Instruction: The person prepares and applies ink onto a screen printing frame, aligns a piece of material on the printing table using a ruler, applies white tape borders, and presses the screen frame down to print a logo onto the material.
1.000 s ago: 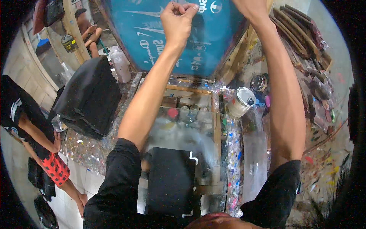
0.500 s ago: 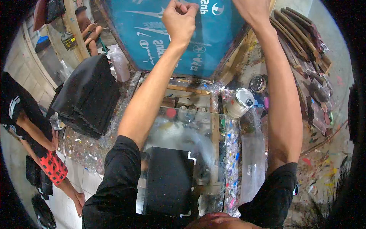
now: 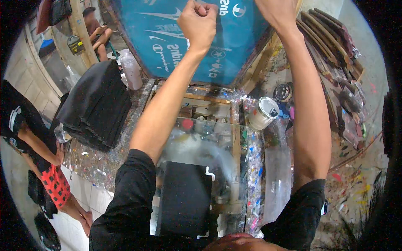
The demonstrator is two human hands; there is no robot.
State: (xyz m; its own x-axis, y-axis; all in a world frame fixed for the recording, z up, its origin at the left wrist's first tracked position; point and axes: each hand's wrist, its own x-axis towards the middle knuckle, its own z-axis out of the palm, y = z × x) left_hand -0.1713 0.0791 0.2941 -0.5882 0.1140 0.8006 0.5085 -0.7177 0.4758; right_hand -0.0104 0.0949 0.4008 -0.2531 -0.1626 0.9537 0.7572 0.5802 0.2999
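Note:
A blue printing screen [image 3: 238,39] with light lettering and logos stands tilted up beyond the table. In front of it is my left hand [image 3: 198,27], fingers curled and pinched together; what they hold, if anything, is hidden. My right hand [image 3: 278,14] reaches the screen's upper right side, its fingers cut off by the picture's top edge. Below my arms, a flat black fabric piece [image 3: 185,198] lies on the glass tabletop [image 3: 201,146], with white marks along its right edge.
A tall stack of black fabric [image 3: 94,104] sits at left, beside a pale bottle [image 3: 131,71]. Right of the glass stands a paint-smeared can [image 3: 261,117]. A person [image 3: 39,146] stands at the left edge; another sits farther back. Dark boards [image 3: 331,39] lean at right.

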